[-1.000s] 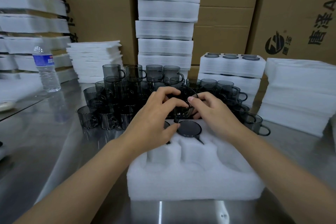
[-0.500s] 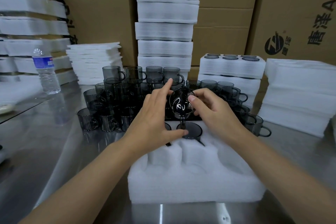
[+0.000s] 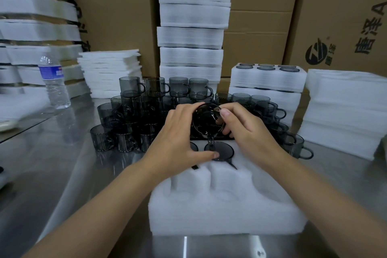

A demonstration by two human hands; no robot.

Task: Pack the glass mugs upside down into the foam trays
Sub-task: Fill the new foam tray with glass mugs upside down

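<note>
Both hands grasp one smoky glass mug [image 3: 206,120] between them, lifted and tipped so its mouth faces the viewer and its handle hangs down. The left hand [image 3: 180,138] curls round the mug's left side, thumb stretched out low. The right hand [image 3: 248,132] pinches its right rim. Just below the hands, an upturned mug [image 3: 223,151] sits in the far row of a white foam tray [image 3: 226,207]. Beyond the hands stands a crowd of mugs [image 3: 146,111].

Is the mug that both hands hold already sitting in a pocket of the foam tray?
No, the mug is held above the foam tray by the left hand and right hand.
</note>
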